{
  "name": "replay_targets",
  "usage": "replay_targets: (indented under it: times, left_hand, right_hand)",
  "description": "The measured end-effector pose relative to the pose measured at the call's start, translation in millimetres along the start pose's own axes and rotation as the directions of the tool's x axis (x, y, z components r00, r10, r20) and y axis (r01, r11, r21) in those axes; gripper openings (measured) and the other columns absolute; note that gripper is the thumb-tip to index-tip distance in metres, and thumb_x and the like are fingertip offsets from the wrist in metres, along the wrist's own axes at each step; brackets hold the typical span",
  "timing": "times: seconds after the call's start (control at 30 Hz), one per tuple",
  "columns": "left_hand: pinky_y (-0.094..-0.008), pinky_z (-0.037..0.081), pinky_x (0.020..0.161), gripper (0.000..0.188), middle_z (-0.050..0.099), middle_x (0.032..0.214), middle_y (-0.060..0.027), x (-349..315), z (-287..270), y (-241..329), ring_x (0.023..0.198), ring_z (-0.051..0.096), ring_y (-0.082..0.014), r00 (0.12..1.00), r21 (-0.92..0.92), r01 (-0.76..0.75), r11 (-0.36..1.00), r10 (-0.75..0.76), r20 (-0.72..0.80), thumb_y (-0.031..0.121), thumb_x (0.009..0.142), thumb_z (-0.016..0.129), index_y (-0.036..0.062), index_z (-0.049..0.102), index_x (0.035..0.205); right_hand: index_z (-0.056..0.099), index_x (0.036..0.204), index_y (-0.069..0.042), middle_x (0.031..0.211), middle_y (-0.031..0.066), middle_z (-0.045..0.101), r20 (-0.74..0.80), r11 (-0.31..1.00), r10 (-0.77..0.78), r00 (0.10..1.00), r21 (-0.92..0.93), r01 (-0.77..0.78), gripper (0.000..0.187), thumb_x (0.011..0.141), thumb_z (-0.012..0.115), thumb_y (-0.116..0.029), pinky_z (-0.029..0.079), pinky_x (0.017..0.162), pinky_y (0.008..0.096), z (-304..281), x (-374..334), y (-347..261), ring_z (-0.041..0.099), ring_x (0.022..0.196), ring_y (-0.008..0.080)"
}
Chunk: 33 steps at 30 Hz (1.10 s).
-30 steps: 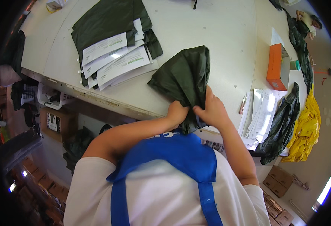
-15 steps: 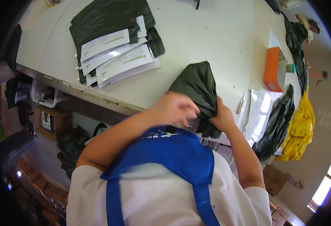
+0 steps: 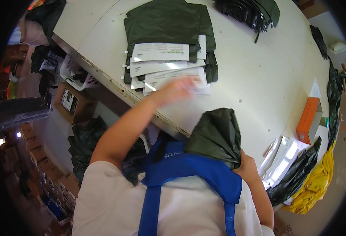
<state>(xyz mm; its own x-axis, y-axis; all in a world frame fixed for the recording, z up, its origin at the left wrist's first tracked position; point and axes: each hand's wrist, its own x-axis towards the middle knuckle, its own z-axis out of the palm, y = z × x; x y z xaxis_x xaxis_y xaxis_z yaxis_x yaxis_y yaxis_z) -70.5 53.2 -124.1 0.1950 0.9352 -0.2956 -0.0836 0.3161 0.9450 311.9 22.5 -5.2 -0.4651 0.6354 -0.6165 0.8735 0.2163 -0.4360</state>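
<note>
My right hand is wrapped round the lower right edge of a dark green folded bundle of thin, shiny sheeting, held close to my apron. My left hand, smeared by motion, is over the near edge of a stack of dark green pouches. Whether its fingers touch the stack cannot be made out. From the pouches' near ends stick white printed cards, overlapping unevenly.
A pile of dark green folded pieces lies at the far side of the white table. To the right are an orange box, white sheets, black sheeting and yellow sheeting. A cardboard box sits below the table edge.
My left hand has left the bundle and reached forward to the stack. My right hand keeps hold of the bundle. The view has turned, bringing the far pile into sight.
</note>
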Motion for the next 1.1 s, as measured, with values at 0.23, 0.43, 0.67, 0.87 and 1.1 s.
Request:
replay_targets:
  times: [0.23, 0.43, 0.67, 0.87, 1.1]
  left_hand:
    - [-0.0493, 0.039, 0.099, 0.075, 0.046, 0.133, -0.0182, 36, -178, 29, 0.123, 0.042, -0.0384, 0.209, 0.220, 0.833, 0.507, 0.079, -0.975, 0.050, 0.075, 0.067, 0.0045, 0.046, 0.131]
    - [-0.0498, 0.034, 0.101, 0.068, 0.041, 0.140, -0.0195, 57, -285, -6, 0.123, 0.044, -0.0353, 0.222, 0.180, 0.694, 0.697, 0.031, -0.975, 0.047, 0.083, 0.056, 0.0079, 0.042, 0.137]
    - [-0.0385, 0.050, 0.071, 0.033, 0.067, 0.095, -0.0120, 46, -301, 8, 0.082, 0.065, -0.0242, 0.562, 0.017, 0.350, 0.937, -0.196, -0.803, 0.012, 0.077, 0.071, 0.0022, 0.057, 0.106]
    - [-0.0336, 0.052, 0.075, 0.020, 0.060, 0.094, -0.0086, -11, -133, 86, 0.084, 0.061, -0.0193, 0.772, -0.226, -0.192, 0.955, 0.005, -0.636, 0.002, 0.084, 0.063, 0.0062, 0.048, 0.096]
    - [-0.0229, 0.037, 0.060, 0.029, 0.045, 0.078, 0.0021, -13, 77, -13, 0.070, 0.040, -0.0060, 0.742, -0.258, -0.205, 0.944, -0.022, -0.670, 0.006, 0.080, 0.071, 0.0085, 0.042, 0.080]
  right_hand:
    - [0.053, 0.110, -0.003, 0.080, 0.0234, 0.063, -0.061, 0.999, 0.049, 0.997, 0.005, -0.049, 0.054, 0.061, 0.071, -0.017, 0.050, 0.073, 0.0462, -6, 6, -1, 0.061, 0.080, 0.0423]
    - [0.053, 0.109, -0.002, 0.080, 0.0241, 0.063, -0.079, 0.994, 0.102, 0.992, 0.034, -0.100, 0.054, 0.061, 0.071, -0.017, 0.050, 0.072, 0.0460, -6, 4, 3, 0.061, 0.080, 0.0420]
    - [0.052, 0.113, -0.002, 0.081, 0.0251, 0.063, -0.124, 0.990, 0.127, 0.984, 0.080, -0.118, 0.057, 0.060, 0.071, -0.014, 0.050, 0.072, 0.0464, 1, 2, 17, 0.061, 0.079, 0.0435]
    - [0.054, 0.110, 0.002, 0.089, 0.0265, 0.065, -0.290, 0.961, 0.200, 0.936, 0.246, -0.129, 0.057, 0.057, 0.073, -0.008, 0.050, 0.079, 0.0424, -10, -8, 32, 0.062, 0.089, 0.0431]
    - [0.054, 0.113, 0.006, 0.102, 0.0132, 0.065, -0.417, 0.737, 0.467, 0.780, 0.671, -0.082, 0.055, 0.062, 0.074, -0.002, 0.046, 0.088, 0.0315, -28, -39, 58, 0.060, 0.092, 0.0191]
